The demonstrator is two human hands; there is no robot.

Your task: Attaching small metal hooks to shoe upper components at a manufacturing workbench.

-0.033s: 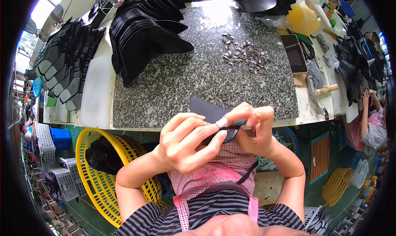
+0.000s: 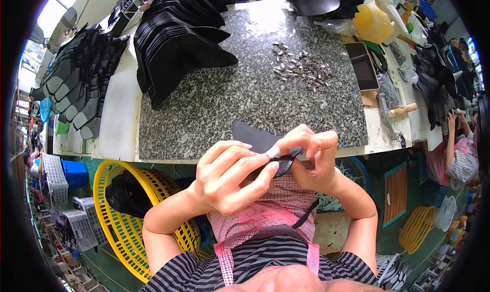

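A: What do the hands have hold of?

B: Both are pinched on one thing, a dark shaped piece (image 2: 255, 139) of thin, flexible material. The left hand (image 2: 227, 182) has its fingers curled closed around the lower edge, thumb pressing near a small pale tab (image 2: 273, 151) on the piece. The right hand (image 2: 314, 156) is clamped over the same edge from the other side, fingertips bent down onto it.

A: And where is the piece itself?

B: Held up in front of the person's chest, just off the near edge of the granite slab (image 2: 229, 98). Its upper end reaches over that edge; whether it touches the stone I cannot tell.

A: What lies on the slab?

B: A tall fanned stack of black cut pieces (image 2: 178, 42) at the far left corner, and a scatter of small metal parts (image 2: 301, 67) toward the far right, well apart from the hands.

A: Beyond that?

B: Right of the slab, a dark flat tablet (image 2: 362, 65), a hammer with a wooden handle (image 2: 400, 111) and a yellow jug (image 2: 370, 21). To the left, more grey and black cut pieces (image 2: 76, 88) in rows. Below the bench, at the person's left, a yellow basket (image 2: 109, 215) holds dark material. A second person (image 2: 459, 154) sits at the far right.
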